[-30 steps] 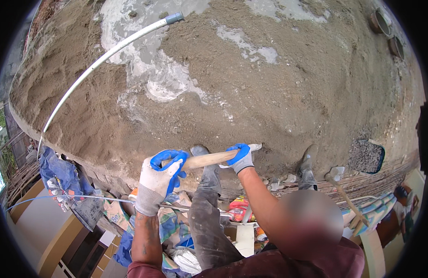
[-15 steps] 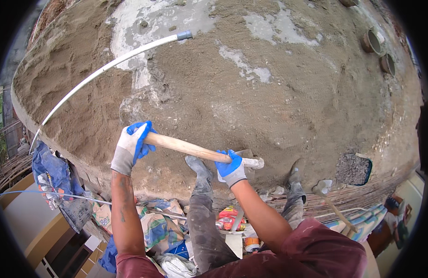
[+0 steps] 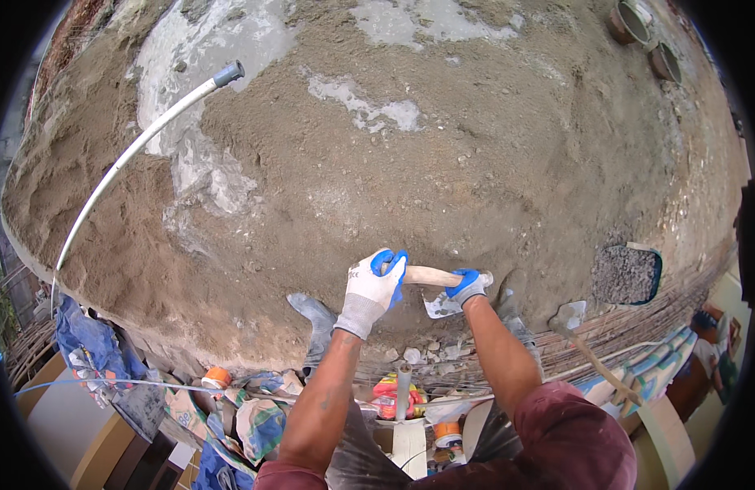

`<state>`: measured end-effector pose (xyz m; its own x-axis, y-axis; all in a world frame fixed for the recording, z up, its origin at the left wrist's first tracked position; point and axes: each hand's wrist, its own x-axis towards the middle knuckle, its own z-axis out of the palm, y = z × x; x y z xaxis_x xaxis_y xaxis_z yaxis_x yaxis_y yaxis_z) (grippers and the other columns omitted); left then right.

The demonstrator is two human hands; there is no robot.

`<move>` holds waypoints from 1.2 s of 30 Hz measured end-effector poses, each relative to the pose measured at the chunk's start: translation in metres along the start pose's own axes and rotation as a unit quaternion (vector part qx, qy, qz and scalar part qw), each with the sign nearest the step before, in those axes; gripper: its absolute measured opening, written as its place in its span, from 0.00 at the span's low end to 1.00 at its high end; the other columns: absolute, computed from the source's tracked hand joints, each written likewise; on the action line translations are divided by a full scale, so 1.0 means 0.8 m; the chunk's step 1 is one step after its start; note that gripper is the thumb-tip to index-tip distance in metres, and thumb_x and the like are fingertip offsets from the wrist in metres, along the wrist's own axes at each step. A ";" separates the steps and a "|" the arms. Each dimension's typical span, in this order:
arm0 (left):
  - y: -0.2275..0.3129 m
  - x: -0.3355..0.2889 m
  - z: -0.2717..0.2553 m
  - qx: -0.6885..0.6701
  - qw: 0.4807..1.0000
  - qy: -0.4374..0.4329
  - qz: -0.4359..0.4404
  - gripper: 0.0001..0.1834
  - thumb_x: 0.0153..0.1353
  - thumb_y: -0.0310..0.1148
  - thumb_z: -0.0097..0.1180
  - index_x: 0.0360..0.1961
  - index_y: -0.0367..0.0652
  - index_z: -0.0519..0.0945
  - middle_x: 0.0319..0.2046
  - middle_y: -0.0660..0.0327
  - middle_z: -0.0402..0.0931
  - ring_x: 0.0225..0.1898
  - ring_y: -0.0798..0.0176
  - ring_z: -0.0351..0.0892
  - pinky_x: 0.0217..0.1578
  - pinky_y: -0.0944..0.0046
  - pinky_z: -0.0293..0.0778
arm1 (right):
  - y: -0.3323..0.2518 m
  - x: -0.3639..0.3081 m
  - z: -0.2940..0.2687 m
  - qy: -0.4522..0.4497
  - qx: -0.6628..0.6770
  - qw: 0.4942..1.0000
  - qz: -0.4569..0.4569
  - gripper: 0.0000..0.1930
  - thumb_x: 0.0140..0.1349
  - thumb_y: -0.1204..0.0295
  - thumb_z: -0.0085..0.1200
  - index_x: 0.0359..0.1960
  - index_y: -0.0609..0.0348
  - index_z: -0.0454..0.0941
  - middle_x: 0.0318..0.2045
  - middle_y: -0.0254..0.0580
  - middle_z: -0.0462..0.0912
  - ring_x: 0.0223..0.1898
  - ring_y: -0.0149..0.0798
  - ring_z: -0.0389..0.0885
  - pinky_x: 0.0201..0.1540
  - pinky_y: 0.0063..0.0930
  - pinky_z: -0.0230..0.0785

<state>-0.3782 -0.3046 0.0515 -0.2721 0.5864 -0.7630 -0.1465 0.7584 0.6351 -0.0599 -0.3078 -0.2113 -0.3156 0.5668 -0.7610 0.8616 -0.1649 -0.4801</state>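
A hoe with a pale wooden handle [image 3: 431,276] is held low over the sand, my two hands gripping it. My left hand [image 3: 376,286], in a white and blue glove, closes round the handle's near-left end. Close to the head, the fingers of my right hand [image 3: 467,286], gloved the same way, wrap the handle. Below the handle shows part of the metal blade [image 3: 441,305], partly covered by my right hand. My boots stand on the sand; the left boot [image 3: 314,314] is plainly seen.
Sand and wet grey cement [image 3: 218,49] spread ahead. A white hose [image 3: 120,159] with a grey end arches on the left. A gravel-filled container [image 3: 657,278] and a second hoe [image 3: 598,359] are at right. Two buckets [image 3: 627,24] lie far right. Bags and a paint tub [image 3: 447,433] lie behind.
My left hand has slid right along the handle, closer to my right hand, which moved slightly right. The handle looks shorter and flatter. My view has shifted right, and my left boot has moved.
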 end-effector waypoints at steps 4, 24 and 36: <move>0.133 -0.069 -0.104 -0.066 0.992 0.093 -0.048 0.15 0.61 0.42 0.61 0.31 0.40 0.77 0.17 0.63 0.74 0.12 0.72 0.73 0.10 0.73 0.65 | -0.213 0.018 -0.030 0.051 -0.253 0.958 -0.125 0.06 0.58 0.68 0.50 0.23 0.48 0.72 0.19 0.29 0.75 0.23 0.35 0.76 0.31 0.31 0.71; 0.167 -0.085 -0.145 -0.032 0.998 0.052 -0.015 0.21 0.63 0.50 0.56 0.33 0.39 0.76 0.17 0.58 0.76 0.09 0.68 0.71 0.08 0.70 0.63 | -0.215 -0.097 -0.090 -0.022 0.768 0.605 0.209 0.11 0.67 0.64 0.40 0.42 0.55 0.72 0.37 0.43 0.80 0.42 0.42 0.78 0.49 0.34 0.72; 0.072 -0.140 0.087 -0.050 0.998 0.018 -0.033 0.16 0.69 0.40 0.50 0.32 0.39 0.79 0.17 0.62 0.76 0.13 0.74 0.71 0.12 0.73 0.65 | -0.027 -0.191 -0.119 0.111 0.881 0.345 0.304 0.02 0.58 0.75 0.45 0.27 0.56 0.67 0.23 0.41 0.70 0.27 0.42 0.71 0.41 0.39 0.72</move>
<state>-0.2897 -0.3065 0.1652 -0.2925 0.5242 -0.7998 -0.2580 0.7621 0.5938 0.0080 -0.3141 -0.0430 -0.0830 0.0103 -0.9965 -0.8996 -0.4310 0.0705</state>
